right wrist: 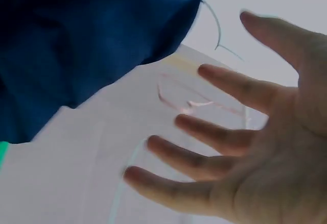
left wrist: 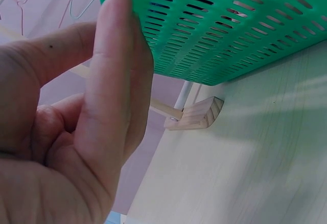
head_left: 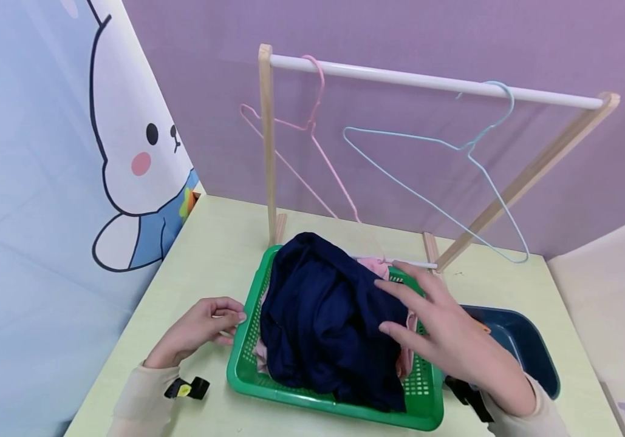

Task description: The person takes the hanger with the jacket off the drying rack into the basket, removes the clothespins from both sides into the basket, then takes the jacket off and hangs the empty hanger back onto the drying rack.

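Observation:
A green basket (head_left: pixel 339 405) on the table holds a crumpled dark navy garment (head_left: pixel 328 315), and pink cloth (head_left: pixel 373 267) shows round its edges. My left hand (head_left: pixel 203 328) is at the basket's left side, its fingertips touching the rim. The left wrist view shows its fingers (left wrist: pixel 104 81) fairly straight against the slotted green wall (left wrist: pixel 204 35). Above the basket's right side, my right hand (head_left: pixel 449 325) hovers with fingers spread. In the right wrist view its fingers (right wrist: pixel 179 157) hold nothing and are apart from the navy cloth (right wrist: pixel 92 40).
Behind the basket stands a wooden rack with a white bar (head_left: pixel 399 76). A pink hanger (head_left: pixel 312 125) and a light blue hanger (head_left: pixel 471 145) hang from it. A dark blue bin (head_left: pixel 531 346) stands right of the basket, partly behind my right arm. A rabbit-printed curtain (head_left: pixel 28 182) borders the left.

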`<move>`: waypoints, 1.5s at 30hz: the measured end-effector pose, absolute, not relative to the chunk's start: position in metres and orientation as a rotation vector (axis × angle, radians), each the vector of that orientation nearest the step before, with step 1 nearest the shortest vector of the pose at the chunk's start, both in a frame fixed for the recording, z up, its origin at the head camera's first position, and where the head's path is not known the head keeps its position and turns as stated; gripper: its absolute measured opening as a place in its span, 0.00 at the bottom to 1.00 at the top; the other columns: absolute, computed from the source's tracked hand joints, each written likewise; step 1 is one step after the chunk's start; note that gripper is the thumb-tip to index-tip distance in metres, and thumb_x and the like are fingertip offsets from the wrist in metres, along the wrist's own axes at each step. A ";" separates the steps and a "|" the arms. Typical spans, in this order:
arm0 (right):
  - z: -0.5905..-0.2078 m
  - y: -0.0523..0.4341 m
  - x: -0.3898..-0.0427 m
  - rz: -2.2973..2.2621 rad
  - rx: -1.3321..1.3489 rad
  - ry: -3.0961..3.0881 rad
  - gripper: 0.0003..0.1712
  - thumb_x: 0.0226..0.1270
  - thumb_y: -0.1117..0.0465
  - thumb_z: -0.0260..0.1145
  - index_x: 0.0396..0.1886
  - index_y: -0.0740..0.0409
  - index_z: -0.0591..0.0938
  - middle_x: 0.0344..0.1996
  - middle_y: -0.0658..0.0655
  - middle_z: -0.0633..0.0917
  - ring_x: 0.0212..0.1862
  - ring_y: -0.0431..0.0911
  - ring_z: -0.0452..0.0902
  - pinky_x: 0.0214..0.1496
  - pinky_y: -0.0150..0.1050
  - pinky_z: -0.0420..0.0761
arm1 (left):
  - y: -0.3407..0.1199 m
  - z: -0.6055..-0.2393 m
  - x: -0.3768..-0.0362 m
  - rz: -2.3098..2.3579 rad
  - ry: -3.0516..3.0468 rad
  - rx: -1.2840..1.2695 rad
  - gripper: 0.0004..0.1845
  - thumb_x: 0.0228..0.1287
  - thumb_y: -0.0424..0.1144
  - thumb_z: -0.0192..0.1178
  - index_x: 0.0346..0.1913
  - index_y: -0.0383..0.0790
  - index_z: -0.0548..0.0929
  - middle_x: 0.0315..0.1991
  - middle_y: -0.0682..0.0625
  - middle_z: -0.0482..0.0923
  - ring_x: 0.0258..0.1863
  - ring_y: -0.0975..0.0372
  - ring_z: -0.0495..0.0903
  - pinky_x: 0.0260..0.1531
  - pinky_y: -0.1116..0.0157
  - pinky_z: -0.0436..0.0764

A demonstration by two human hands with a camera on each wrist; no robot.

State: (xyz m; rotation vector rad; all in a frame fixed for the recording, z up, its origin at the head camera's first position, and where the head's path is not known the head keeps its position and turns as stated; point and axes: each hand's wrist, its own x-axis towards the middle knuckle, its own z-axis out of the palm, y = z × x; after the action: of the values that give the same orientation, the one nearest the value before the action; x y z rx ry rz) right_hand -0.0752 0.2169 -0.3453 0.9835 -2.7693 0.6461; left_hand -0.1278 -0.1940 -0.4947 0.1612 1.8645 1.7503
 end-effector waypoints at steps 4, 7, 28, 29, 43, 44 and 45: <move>-0.357 0.217 -0.078 0.777 0.947 -3.010 0.45 0.68 0.47 0.70 0.80 0.39 0.59 0.79 0.54 0.46 0.48 0.34 0.77 0.45 0.40 0.81 | -0.195 -0.495 -0.128 1.752 1.861 0.165 0.17 0.72 0.35 0.60 0.53 0.22 0.76 0.37 0.42 0.82 0.34 0.54 0.83 0.35 0.53 0.87; -0.367 0.210 -0.088 0.784 1.037 -3.081 0.52 0.64 0.47 0.73 0.81 0.36 0.52 0.80 0.53 0.40 0.61 0.42 0.73 0.53 0.43 0.80 | -0.197 -0.496 -0.128 1.758 1.863 0.161 0.17 0.73 0.35 0.60 0.53 0.22 0.76 0.37 0.42 0.82 0.34 0.54 0.84 0.35 0.54 0.87; -0.445 0.148 -0.151 0.103 1.496 -3.353 0.54 0.55 0.50 0.80 0.76 0.57 0.63 0.71 0.71 0.61 0.68 0.75 0.56 0.67 0.65 0.64 | -0.195 -0.496 -0.129 1.760 1.866 0.157 0.17 0.72 0.35 0.61 0.53 0.22 0.76 0.36 0.43 0.81 0.33 0.54 0.83 0.35 0.51 0.86; -0.447 0.147 -0.152 0.066 1.506 -3.339 0.54 0.55 0.49 0.80 0.76 0.57 0.63 0.71 0.71 0.62 0.68 0.74 0.58 0.68 0.66 0.63 | -0.195 -0.496 -0.129 1.758 1.869 0.157 0.17 0.72 0.35 0.61 0.53 0.22 0.76 0.36 0.43 0.81 0.33 0.54 0.83 0.35 0.51 0.86; -0.403 0.174 -0.138 0.332 1.413 -3.247 0.44 0.63 0.57 0.75 0.76 0.53 0.65 0.75 0.71 0.56 0.70 0.71 0.57 0.58 0.57 0.77 | -0.195 -0.498 -0.130 1.771 1.836 0.165 0.17 0.72 0.35 0.61 0.53 0.22 0.76 0.37 0.42 0.82 0.33 0.54 0.83 0.35 0.51 0.86; -0.398 0.180 -0.140 0.340 1.417 -3.204 0.43 0.64 0.57 0.75 0.76 0.54 0.66 0.73 0.71 0.58 0.70 0.69 0.60 0.57 0.56 0.78 | -0.195 -0.499 -0.130 1.770 1.836 0.164 0.17 0.72 0.35 0.61 0.53 0.22 0.76 0.37 0.42 0.82 0.33 0.54 0.84 0.35 0.51 0.86; -0.394 0.187 -0.142 0.343 1.414 -3.166 0.42 0.64 0.58 0.75 0.75 0.55 0.67 0.72 0.72 0.60 0.69 0.68 0.61 0.58 0.56 0.78 | -0.195 -0.499 -0.130 1.770 1.837 0.163 0.17 0.72 0.35 0.61 0.53 0.22 0.76 0.37 0.42 0.82 0.33 0.54 0.84 0.35 0.51 0.86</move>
State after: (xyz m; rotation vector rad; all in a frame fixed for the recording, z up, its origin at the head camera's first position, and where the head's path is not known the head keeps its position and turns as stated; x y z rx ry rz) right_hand -0.1423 0.1867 -0.3940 1.4138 -3.1657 0.3432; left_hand -0.1302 -0.1952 -0.4988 0.1635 1.8370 1.7698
